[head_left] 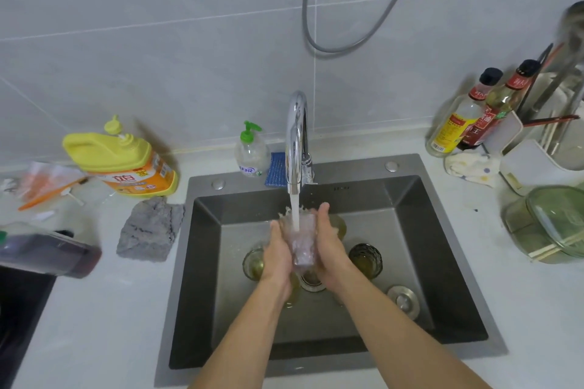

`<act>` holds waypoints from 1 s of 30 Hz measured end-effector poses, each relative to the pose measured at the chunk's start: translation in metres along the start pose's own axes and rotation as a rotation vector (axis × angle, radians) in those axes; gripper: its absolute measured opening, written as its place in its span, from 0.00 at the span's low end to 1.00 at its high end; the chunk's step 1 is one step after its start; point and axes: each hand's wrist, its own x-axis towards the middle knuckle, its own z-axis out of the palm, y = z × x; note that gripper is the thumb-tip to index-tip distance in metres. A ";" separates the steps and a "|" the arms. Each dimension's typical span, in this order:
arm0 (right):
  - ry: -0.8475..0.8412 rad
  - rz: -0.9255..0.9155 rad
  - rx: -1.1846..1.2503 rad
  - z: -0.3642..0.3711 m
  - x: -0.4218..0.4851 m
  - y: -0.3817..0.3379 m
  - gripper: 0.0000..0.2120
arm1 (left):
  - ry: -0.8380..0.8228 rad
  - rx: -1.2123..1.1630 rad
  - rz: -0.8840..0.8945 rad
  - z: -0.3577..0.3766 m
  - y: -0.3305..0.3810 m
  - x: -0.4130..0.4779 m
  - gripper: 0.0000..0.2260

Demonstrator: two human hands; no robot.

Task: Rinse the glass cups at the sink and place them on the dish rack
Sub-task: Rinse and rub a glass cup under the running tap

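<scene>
Tap running: a water stream (294, 213) falls from the chrome faucet (296, 136) into the mouth of a clear glass cup (302, 241), splashing at the rim. The cup is held over the middle of the sink (442, 262), tilted, mouth up toward the spout, base toward the person. Left hand (278, 251) grips the cup's left side with fingers curled round it; right hand (328, 241) clasps the right side, fingers wrapped along the glass with the tips near its rim. Water blurs the cup, so exact finger placement behind it cannot be told. On the sink floor below: a greenish cup (253, 262) just left of the left hand, a dark textured cup (366, 259) right of the right wrist, and a further cup (312, 282) partly hidden between the wrists. Drain stopper (404, 297) sits at front right of the basin. Counter, left: yellow detergent jug (126, 161), grey cloth (148, 230). Behind the basin: pump bottle with green top (251, 151), blue sponge (277, 169). Right: two sauce bottles (458, 123), green glass bowl (550, 224).
</scene>
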 end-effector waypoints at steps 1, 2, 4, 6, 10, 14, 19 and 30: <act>0.007 0.060 0.030 0.000 0.007 0.001 0.56 | 0.001 0.013 0.009 -0.002 -0.002 0.003 0.29; 0.012 0.055 -0.020 0.002 0.007 -0.002 0.56 | 0.009 0.033 0.027 -0.002 -0.003 0.005 0.28; 0.075 -0.025 -0.205 0.009 -0.005 -0.010 0.46 | 0.088 0.076 0.105 0.002 -0.002 0.001 0.27; 0.146 -0.136 -0.359 0.014 -0.010 -0.008 0.33 | 0.124 0.156 0.191 0.007 0.000 -0.005 0.28; 0.059 -0.216 -0.508 0.016 -0.008 0.001 0.32 | 0.057 0.129 0.160 0.004 0.004 -0.008 0.33; 0.008 -0.108 -0.266 0.005 0.002 0.001 0.49 | -0.020 -0.116 0.007 -0.003 0.009 -0.004 0.33; 0.141 -0.085 -0.395 0.016 -0.003 -0.013 0.33 | -0.053 0.086 0.137 0.007 0.005 -0.012 0.33; 0.073 -0.058 -0.190 0.009 0.001 -0.021 0.53 | -0.123 0.033 0.051 0.007 0.015 -0.022 0.27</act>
